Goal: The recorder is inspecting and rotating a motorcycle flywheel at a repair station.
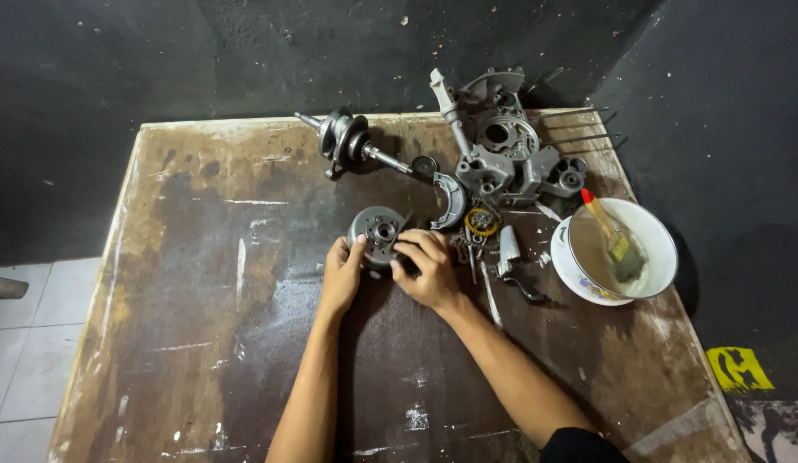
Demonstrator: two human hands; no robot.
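Both forearms stretched forward, left hand (341, 273) cupped with fingers curled, right hand (431, 267) bent inward, fingertips nearly meeting left.

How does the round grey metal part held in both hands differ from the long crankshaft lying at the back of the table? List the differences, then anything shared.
The round grey metal disc-shaped part is short and flat; the long grey metal crankshaft has thin shaft ends sticking out from thick middle webs.
The round part is gripped by the left hand and right hand; the crankshaft lies untouched.
The round part sits mid-table; the crankshaft lies near the back edge.
Both are grey metal on the stained wooden table.
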